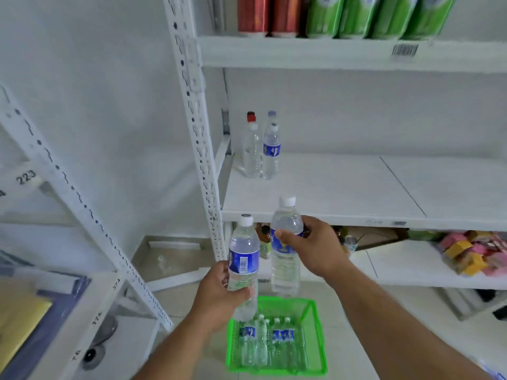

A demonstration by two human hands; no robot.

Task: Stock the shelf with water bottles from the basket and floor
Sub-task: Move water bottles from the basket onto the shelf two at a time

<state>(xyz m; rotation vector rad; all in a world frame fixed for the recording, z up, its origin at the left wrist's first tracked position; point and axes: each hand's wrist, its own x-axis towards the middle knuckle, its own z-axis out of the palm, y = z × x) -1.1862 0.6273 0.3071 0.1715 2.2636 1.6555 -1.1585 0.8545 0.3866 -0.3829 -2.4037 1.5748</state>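
My left hand (216,294) grips the lower part of a clear water bottle (243,259) with a blue label, held upright. A second, taller water bottle (285,242) is upright in my right hand (312,248), which holds it around the label just below the front edge of the white middle shelf (343,187). Several water bottles (260,149) stand at the back left corner of that shelf. On the floor beneath my hands sits a green basket (315,360) with several bottles (269,341) standing in it.
A perforated white upright post (197,127) borders the shelf on the left. Red and green packs (343,15) fill the top shelf. Colourful packets (474,253) lie on the lower shelf. Another rack (68,204) with folders stands at the left.
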